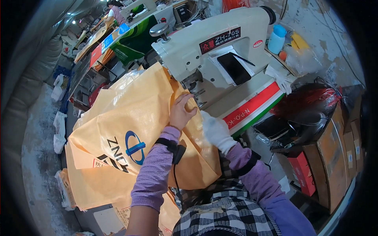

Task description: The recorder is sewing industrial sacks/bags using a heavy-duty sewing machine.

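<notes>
A large yellow-orange woven sack [145, 102] with a blue emblem and dark printing spreads across my front, its upper edge close to the needle area of a cream industrial sewing machine [179, 51]. My bare left hand [183, 112] is curled over the sack near its top edge, thumb and fingers pinching the material. Just to its right, my right hand [216, 133] wears a white knit glove and grips the sack's right edge; its fingertips are partly hidden. Both hands sit just below the needle area [195, 84].
On the machine bed lie a black phone [235, 67], papers and a pen. A light-blue bottle [277, 38] and a white glove [278, 78] are to the right, above cardboard boxes [328, 157]. More sacks [106, 187] lie underneath at left. Far back, a person [116, 11] stands beside another table.
</notes>
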Demonstrator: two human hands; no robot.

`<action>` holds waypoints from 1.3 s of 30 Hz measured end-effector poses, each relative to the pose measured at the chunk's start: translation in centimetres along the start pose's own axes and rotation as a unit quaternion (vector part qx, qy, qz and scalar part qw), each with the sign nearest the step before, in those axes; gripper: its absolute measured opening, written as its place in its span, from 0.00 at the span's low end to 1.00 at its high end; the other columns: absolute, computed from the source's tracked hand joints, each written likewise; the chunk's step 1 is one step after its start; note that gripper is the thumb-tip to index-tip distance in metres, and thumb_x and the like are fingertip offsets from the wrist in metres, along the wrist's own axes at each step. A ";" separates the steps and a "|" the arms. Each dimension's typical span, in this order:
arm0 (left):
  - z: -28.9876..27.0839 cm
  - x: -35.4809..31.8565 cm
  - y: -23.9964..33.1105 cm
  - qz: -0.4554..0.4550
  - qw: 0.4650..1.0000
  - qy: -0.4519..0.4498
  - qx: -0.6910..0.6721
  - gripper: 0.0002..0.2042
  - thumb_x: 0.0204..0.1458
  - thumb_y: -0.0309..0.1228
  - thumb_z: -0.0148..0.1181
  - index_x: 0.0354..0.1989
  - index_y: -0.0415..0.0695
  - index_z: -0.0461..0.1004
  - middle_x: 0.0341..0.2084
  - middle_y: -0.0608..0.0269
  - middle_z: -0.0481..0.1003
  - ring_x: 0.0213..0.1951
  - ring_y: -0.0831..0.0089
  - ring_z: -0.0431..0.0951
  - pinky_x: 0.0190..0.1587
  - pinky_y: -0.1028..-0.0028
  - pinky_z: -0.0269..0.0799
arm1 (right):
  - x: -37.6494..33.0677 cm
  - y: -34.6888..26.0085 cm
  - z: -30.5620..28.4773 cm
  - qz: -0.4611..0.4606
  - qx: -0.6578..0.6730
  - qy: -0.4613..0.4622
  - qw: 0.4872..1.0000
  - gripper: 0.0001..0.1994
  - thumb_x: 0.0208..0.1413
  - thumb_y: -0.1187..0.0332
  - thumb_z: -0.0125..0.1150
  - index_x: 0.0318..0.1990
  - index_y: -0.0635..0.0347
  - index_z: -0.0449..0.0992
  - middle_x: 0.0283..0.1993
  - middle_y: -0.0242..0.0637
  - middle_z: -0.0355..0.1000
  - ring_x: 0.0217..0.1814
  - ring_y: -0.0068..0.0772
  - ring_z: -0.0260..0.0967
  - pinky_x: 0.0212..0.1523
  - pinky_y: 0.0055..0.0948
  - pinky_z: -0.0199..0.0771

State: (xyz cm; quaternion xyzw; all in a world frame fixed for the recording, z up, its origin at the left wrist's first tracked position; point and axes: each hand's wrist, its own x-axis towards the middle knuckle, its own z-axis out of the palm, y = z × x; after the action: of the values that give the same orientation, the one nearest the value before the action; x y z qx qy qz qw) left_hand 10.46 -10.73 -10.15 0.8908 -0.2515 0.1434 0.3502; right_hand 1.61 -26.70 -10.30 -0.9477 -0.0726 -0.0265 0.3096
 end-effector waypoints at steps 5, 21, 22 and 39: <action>0.2 0.5 -1.3 -0.079 0.995 0.018 -0.059 0.18 0.38 0.25 0.72 0.42 0.43 0.78 0.38 0.57 0.77 0.38 0.61 0.79 0.42 0.70 0.74 | 0.1 1.2 0.7 -0.053 0.143 0.101 0.983 0.15 0.58 0.65 0.50 0.52 0.57 0.71 0.36 0.51 0.75 0.39 0.58 0.72 0.39 0.48 0.72; 0.5 0.9 -2.1 -0.033 0.998 0.055 -0.008 0.14 0.41 0.28 0.67 0.39 0.46 0.79 0.35 0.61 0.76 0.33 0.65 0.77 0.35 0.69 0.74 | -0.3 -0.7 0.7 0.000 0.225 0.101 0.969 0.14 0.59 0.61 0.51 0.48 0.55 0.73 0.35 0.52 0.75 0.39 0.58 0.72 0.40 0.48 0.72; 0.7 0.9 -2.1 0.000 0.996 0.081 0.033 0.13 0.41 0.29 0.66 0.39 0.47 0.79 0.36 0.61 0.75 0.36 0.63 0.78 0.38 0.68 0.74 | -0.4 -1.1 0.3 0.000 0.193 0.079 0.978 0.14 0.59 0.61 0.51 0.49 0.54 0.73 0.33 0.52 0.75 0.37 0.58 0.72 0.39 0.49 0.72; 0.0 1.2 -2.0 0.102 0.989 0.040 0.102 0.11 0.45 0.30 0.64 0.40 0.51 0.79 0.43 0.68 0.77 0.40 0.66 0.79 0.37 0.70 0.77 | -0.1 0.0 0.8 0.002 0.237 0.094 0.967 0.14 0.58 0.64 0.50 0.48 0.59 0.73 0.38 0.52 0.74 0.42 0.55 0.72 0.42 0.46 0.71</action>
State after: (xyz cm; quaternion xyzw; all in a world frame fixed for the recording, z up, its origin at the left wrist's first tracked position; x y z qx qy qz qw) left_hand 12.51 -9.89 -10.75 0.8850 -0.3108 0.2391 0.2508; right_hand 1.52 -26.25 -11.02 -0.8409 -0.0454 -0.0970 0.5305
